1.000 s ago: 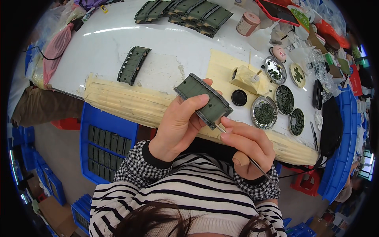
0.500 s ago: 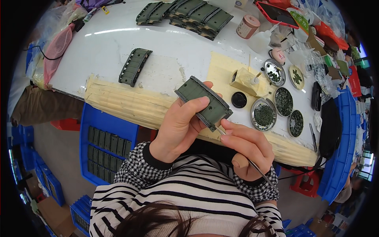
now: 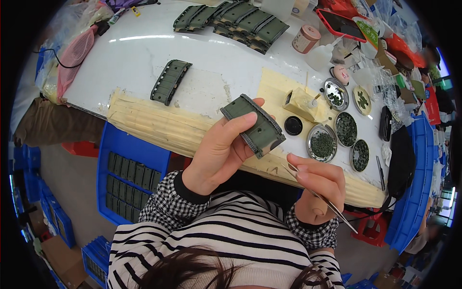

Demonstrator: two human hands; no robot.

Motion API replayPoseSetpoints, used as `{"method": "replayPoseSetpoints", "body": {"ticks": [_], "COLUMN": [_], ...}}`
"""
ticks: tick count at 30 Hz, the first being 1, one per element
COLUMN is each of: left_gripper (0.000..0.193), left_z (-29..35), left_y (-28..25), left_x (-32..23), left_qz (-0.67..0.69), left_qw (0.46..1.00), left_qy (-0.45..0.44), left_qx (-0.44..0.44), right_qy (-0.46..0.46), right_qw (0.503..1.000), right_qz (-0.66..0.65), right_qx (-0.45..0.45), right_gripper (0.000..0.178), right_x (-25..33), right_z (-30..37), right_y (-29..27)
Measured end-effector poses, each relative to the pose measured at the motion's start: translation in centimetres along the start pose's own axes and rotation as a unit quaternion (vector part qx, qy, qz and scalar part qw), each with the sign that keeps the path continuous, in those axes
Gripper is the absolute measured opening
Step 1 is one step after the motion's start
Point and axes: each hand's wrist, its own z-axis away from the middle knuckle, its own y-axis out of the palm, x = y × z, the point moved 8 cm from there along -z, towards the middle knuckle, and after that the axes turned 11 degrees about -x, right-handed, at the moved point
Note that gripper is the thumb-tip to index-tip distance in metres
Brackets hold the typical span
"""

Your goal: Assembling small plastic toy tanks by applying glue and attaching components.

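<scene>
Left hand (image 3: 211, 151): partly closed, grasping a green curved part (image 3: 262, 132), thumb across the upper face, other fingers wrapped beneath. Right hand (image 3: 320, 185): fingers curled, pinching metal tweezers (image 3: 334, 209) between thumb and fingertips; the tips aim toward 10 to 11 o'clock, near the part's lower end but apart from it.

The part is held above the near edge of the white table (image 3: 139, 72). Its long axis runs from between 10 and 11 o'clock to between 4 and 5 o'clock; the broad green face, with a small dark hole, is turned upward.

Containers, taken from the part: three round tins (image 3: 319, 128) between 3 and 4 o'clock, each filled with small dark green pieces; a silver dish (image 3: 332, 86) at 2 o'clock, sparsely loaded with dark pieces; a cream dish (image 3: 364, 111) beyond it, holding green pieces. At 8 o'clock, a blue crate (image 3: 130, 139) contains rows of green parts.
</scene>
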Motion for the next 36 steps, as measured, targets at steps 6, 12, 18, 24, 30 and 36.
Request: {"method": "replayPoseSetpoints", "body": {"ticks": [6, 12, 18, 24, 30, 36], "left_gripper": [0.060, 0.068, 0.068, 0.066, 0.066, 0.053], "left_z": [-0.2, -0.5, -0.5, -0.5, -0.4, 0.1], "left_y": [0.7, 1.0, 2.0, 2.0, 1.9, 2.0], "left_x": [-1.2, -0.1, 1.3, 1.5, 1.7, 1.6], "left_qz": [0.094, 0.265, 0.283, 0.267, 0.270, 0.208], "left_qw": [0.991, 0.947, 0.938, 0.947, 0.947, 0.970], "left_qy": [-0.004, -0.102, -0.170, -0.168, -0.164, -0.105], "left_qx": [0.095, 0.152, 0.101, 0.061, 0.060, 0.073], "right_qy": [-0.006, -0.022, -0.049, -0.056, -0.048, -0.016], "right_qw": [0.997, 0.997, 0.998, 0.997, 0.998, 0.992], "right_qz": [0.016, 0.011, 0.018, 0.043, -0.007, 0.076], "right_qx": [-0.079, -0.075, -0.044, -0.023, -0.043, -0.098], "right_gripper": [0.031, 0.029, 0.037, 0.044, 0.038, 0.038], "right_x": [0.3, 0.6, 0.9, 1.2, 0.8, -0.5], "right_z": [0.4, 0.6, 0.8, 0.9, 1.6, 0.8], "right_y": [-1.6, -1.5, -1.0, -0.9, -0.6, -0.7]}}
